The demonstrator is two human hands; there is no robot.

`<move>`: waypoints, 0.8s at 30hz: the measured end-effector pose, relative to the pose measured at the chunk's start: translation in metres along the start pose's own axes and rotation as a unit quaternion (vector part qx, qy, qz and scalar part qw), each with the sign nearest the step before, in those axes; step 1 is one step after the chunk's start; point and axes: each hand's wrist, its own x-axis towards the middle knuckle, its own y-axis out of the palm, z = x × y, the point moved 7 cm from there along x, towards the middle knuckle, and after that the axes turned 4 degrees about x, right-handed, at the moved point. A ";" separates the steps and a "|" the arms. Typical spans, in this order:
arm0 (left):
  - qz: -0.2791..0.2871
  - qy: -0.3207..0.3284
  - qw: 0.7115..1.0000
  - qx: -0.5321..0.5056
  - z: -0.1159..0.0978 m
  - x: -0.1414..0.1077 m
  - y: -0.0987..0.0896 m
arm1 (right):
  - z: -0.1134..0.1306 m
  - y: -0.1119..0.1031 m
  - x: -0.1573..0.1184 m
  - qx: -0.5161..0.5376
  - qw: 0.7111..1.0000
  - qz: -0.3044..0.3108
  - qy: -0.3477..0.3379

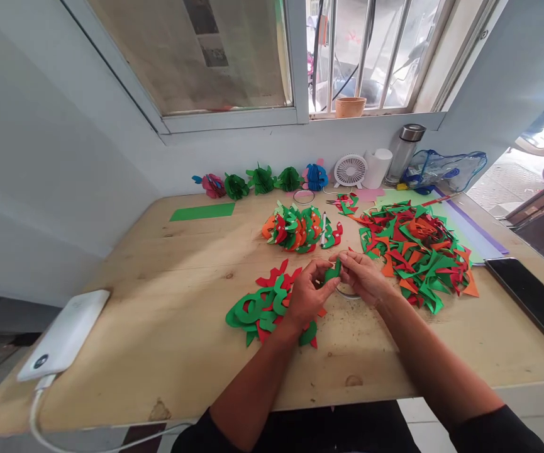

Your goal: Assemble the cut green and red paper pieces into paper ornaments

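Both of my hands meet over the middle of the table around a small green paper cutout. My left hand pinches its left side between thumb and fingers. At its upper right edge, the closed fingers of my right hand grip the same piece. Partly under my left wrist lies a loose pile of green and red paper cutouts. Beyond my hands stands a row of green, red and orange paper pieces, with a pen at its right end. A round object beneath my right hand is mostly hidden.
A large heap of paper scraps lies right, beside a black phone. A white power bank with a cable sits left. Along the wall are folded paper figures, a small fan, a bottle and a green strip.
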 end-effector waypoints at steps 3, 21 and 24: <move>-0.024 -0.006 0.999 0.041 -0.005 -0.001 -0.006 | 0.016 -0.009 -0.001 -0.089 0.994 -0.037 -0.055; -0.043 -0.151 0.970 -0.184 0.007 0.001 -0.011 | 0.019 -0.022 0.005 -0.701 0.694 -0.108 -0.124; -0.036 -0.153 0.970 -0.186 0.006 0.001 -0.010 | 0.018 -0.023 0.005 -0.710 0.685 -0.110 -0.122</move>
